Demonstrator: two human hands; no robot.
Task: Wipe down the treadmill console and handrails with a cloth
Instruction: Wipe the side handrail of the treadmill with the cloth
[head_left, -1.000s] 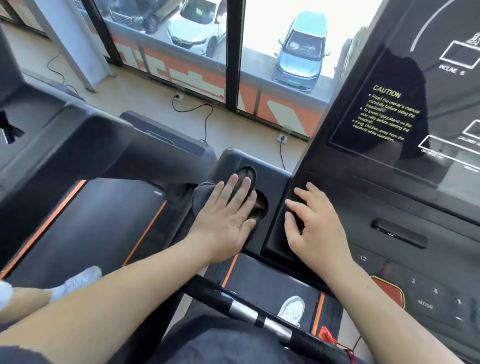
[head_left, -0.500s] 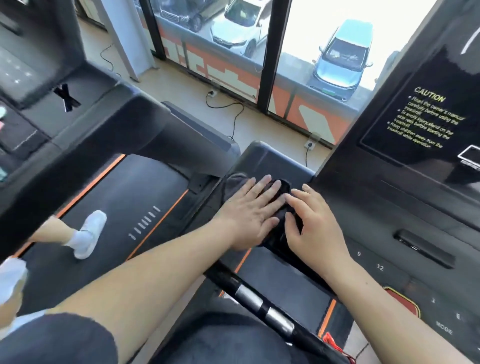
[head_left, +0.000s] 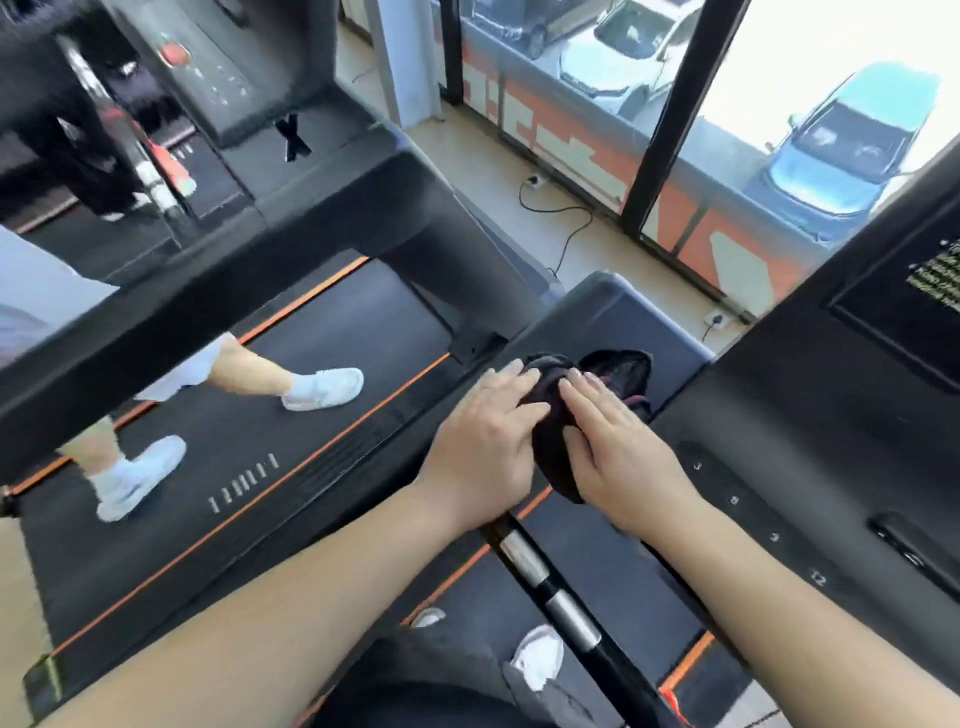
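A dark cloth (head_left: 551, 415) lies bunched on the left end of the black treadmill console (head_left: 779, 415), beside a round cup holder (head_left: 626, 366). My left hand (head_left: 483, 441) rests on the cloth's left side with fingers straight. My right hand (head_left: 618, 447) presses flat on its right side, thumb against the fabric. The cloth's lower end hangs over the console's near edge between my hands. A black handrail (head_left: 550, 582) with silver sensor bands runs down from under my left wrist.
On the neighbouring treadmill (head_left: 291, 441) to the left, a person in white shoes (head_left: 322, 389) walks on the belt. Its black console arm (head_left: 260, 249) crosses the upper left. Windows and a floor cable (head_left: 566, 218) lie ahead. Numbered console buttons (head_left: 774, 538) sit to my right.
My right hand moved left off the console panel onto the cloth. Both hands now press the cloth between them, bunched out of the cup holder. The view swung left.
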